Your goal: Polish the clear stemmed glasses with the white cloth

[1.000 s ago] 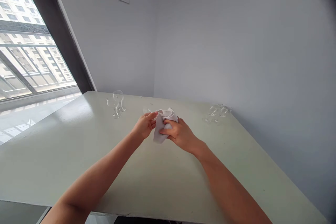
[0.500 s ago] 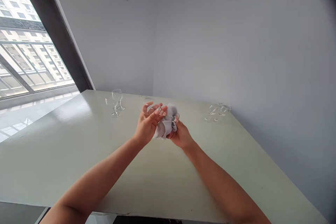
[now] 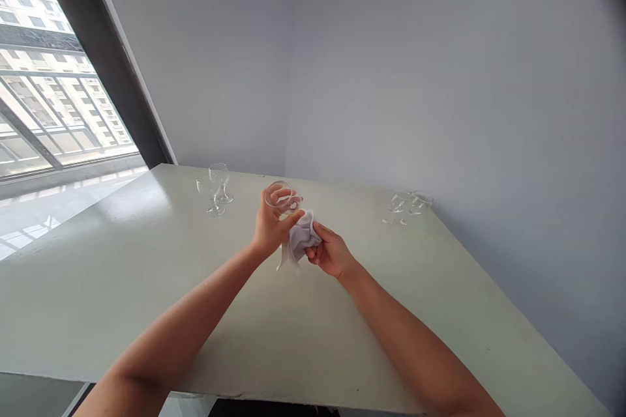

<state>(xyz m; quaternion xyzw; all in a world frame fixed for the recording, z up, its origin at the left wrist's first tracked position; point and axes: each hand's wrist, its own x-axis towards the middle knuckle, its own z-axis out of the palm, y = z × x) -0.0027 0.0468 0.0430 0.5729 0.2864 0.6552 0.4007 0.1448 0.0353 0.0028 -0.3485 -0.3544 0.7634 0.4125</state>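
My left hand (image 3: 272, 221) is closed around a clear stemmed glass (image 3: 279, 194), its round rim tilted up and toward me. A pale grey-white cloth (image 3: 302, 236) is pinched in my right hand (image 3: 332, 251), just below and right of the glass. The cloth is bunched against the lower end of the glass, and a corner hangs down over the table. The foot of the glass is mostly hidden behind the cloth and fingers.
Two stemmed glasses (image 3: 215, 192) stand upright at the table's back left. More clear glasses (image 3: 408, 203) are at the back right, near the wall (image 3: 440, 78). The pale glossy table (image 3: 274, 339) spans the view, with a window (image 3: 53, 91) on the left.
The glass has turned so its rim now faces up toward me. The cloth has come lower, and my right hand has shifted from the glass's far end to pinching the cloth.
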